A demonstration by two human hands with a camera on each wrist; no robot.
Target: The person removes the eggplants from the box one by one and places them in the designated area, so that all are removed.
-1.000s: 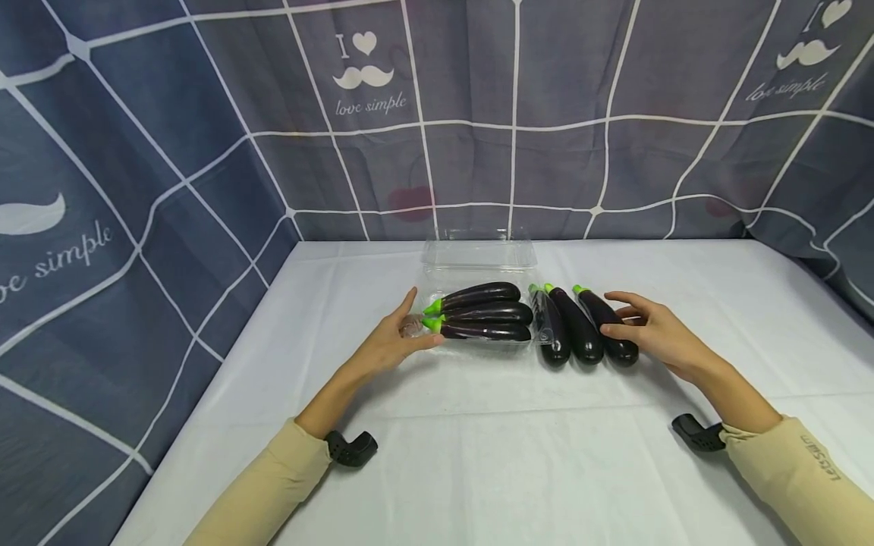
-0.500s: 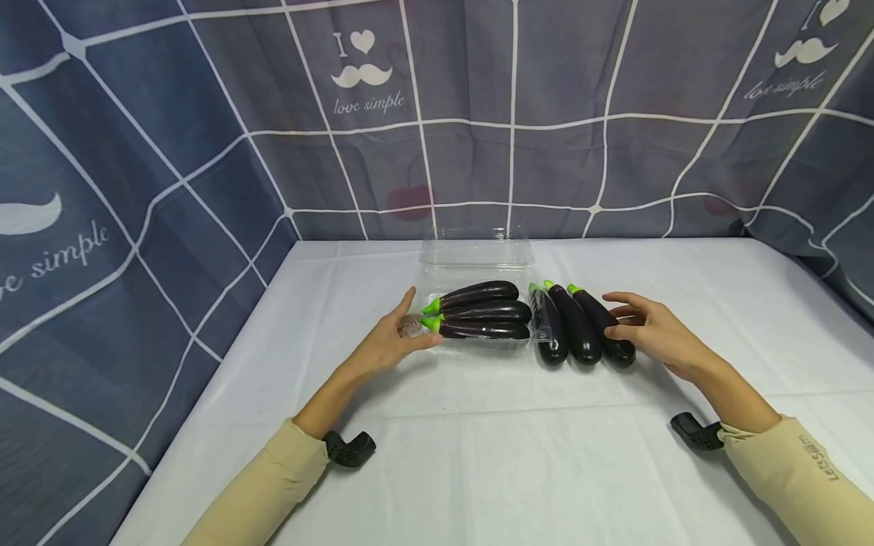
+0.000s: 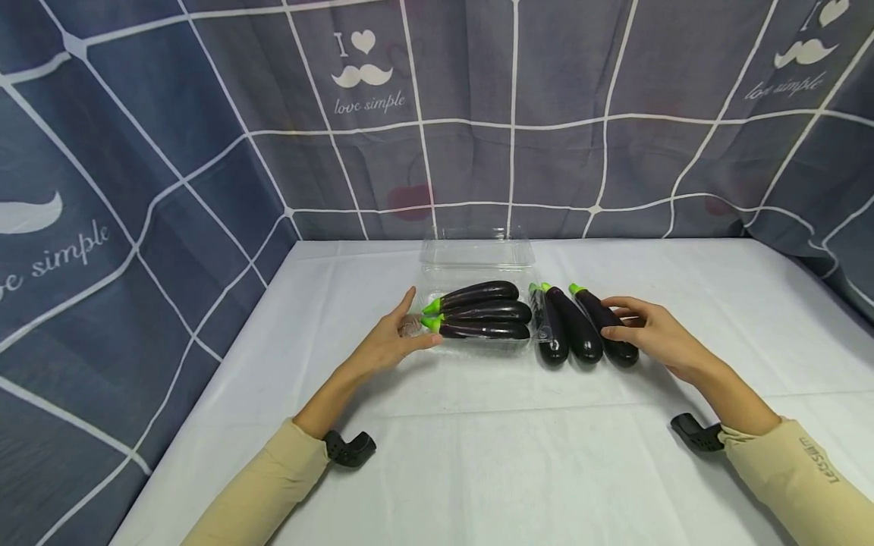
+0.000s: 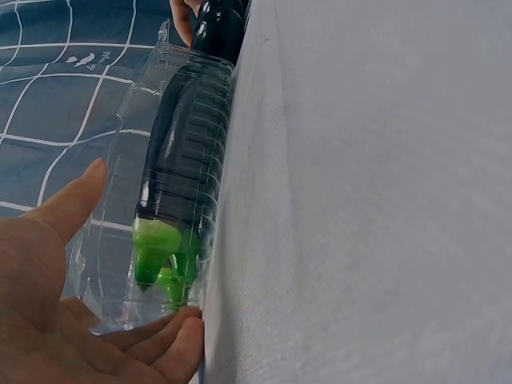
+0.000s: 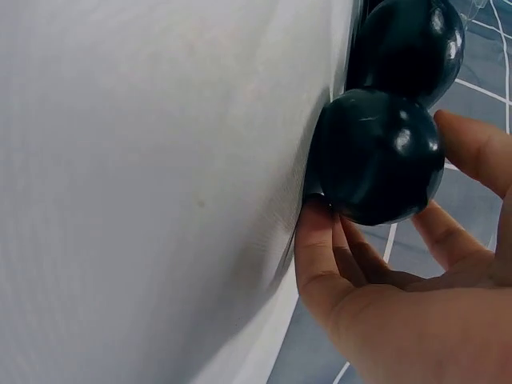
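Observation:
In the head view, a clear plastic clamshell box [image 3: 478, 256] stands with its lid up at the back. Three dark eggplants [image 3: 486, 312] lie inside, green stems to the left. My left hand [image 3: 384, 343] spans the box's left end, thumb spread and fingertips [image 4: 186, 328] against its lower edge. To the box's right, three more eggplants lie side by side on the cloth, stems away from me. My right hand [image 3: 652, 330] holds the rightmost eggplant [image 3: 608, 326], thumb and fingers curved about its sides; its round end [image 5: 384, 156] shows in the right wrist view.
A middle eggplant [image 3: 573, 322] lies beside the held one. Another eggplant [image 3: 551, 334] is against the box, partly behind a clear plastic flap. White cloth [image 3: 478, 455] covers the table; a grey-blue checked curtain [image 3: 560, 167] rises behind and at both sides.
The rightmost eggplant shifts slightly left, then back right with my right hand, widening its gap from the middle one. My left hand and the box stay in place.

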